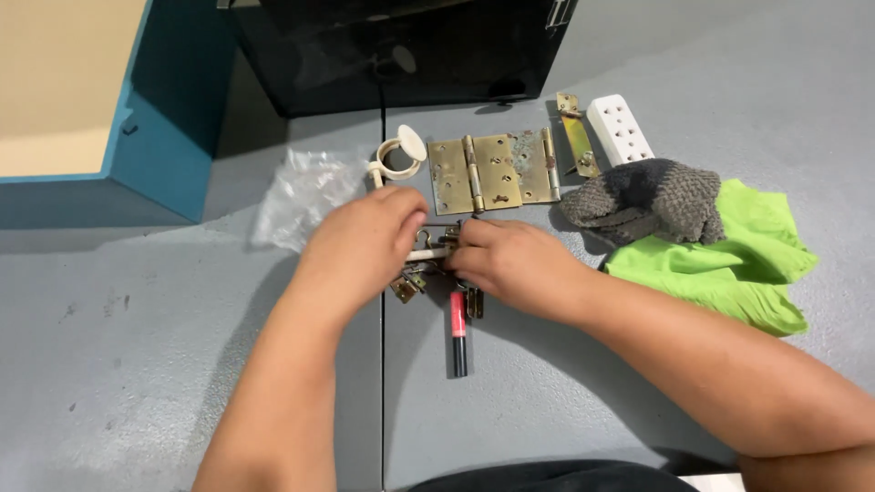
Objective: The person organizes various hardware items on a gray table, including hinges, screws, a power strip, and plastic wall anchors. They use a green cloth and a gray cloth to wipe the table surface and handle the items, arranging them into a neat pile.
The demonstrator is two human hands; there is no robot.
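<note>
My left hand (pixel 363 244) and my right hand (pixel 510 264) meet over a small pile of brass hinges (pixel 412 282) on the grey floor. Both hands pinch a small brass part (pixel 436 244) between their fingertips; its exact shape is hidden by the fingers. A red and black screwdriver (pixel 458 330) lies just below the hands. A large tarnished brass hinge (pixel 492 171) lies open flat just beyond the fingers.
A cream ring-shaped plastic piece (pixel 397 155) and a crumpled clear plastic bag (pixel 301 193) lie left of the large hinge. A narrow brass hinge (pixel 576 137), a white power strip (pixel 620 129), a grey knitted glove (pixel 643 199) and a green cloth (pixel 729 260) lie right. A black case (pixel 401 50) and blue box (pixel 169 137) stand behind.
</note>
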